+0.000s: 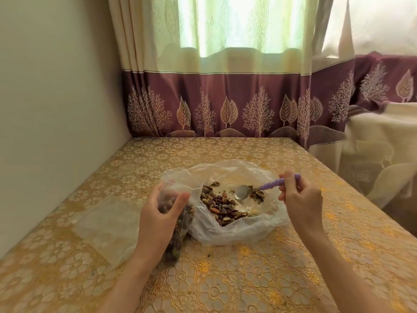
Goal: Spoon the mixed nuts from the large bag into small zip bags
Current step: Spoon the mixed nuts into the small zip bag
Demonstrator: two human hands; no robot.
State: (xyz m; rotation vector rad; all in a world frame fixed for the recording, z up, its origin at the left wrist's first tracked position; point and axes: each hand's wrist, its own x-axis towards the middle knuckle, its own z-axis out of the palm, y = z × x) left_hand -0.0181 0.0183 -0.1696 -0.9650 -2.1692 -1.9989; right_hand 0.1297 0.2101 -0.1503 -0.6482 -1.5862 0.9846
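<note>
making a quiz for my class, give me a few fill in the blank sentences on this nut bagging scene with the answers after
1. The right hand holds a spoon with a ____ handle.
2. The spoon's bowl is over the large bag and carries ____ nuts.
3. The left hand grips a small zip bag that already holds ____.
4. A flat, empty zip bag lies on the table to the ____ of the left hand.

Missing words: purple; no; nuts; left

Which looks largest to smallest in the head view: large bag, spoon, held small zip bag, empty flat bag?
1. large bag
2. empty flat bag and small zip bag: similar, partly hidden, unranked
3. spoon
</note>
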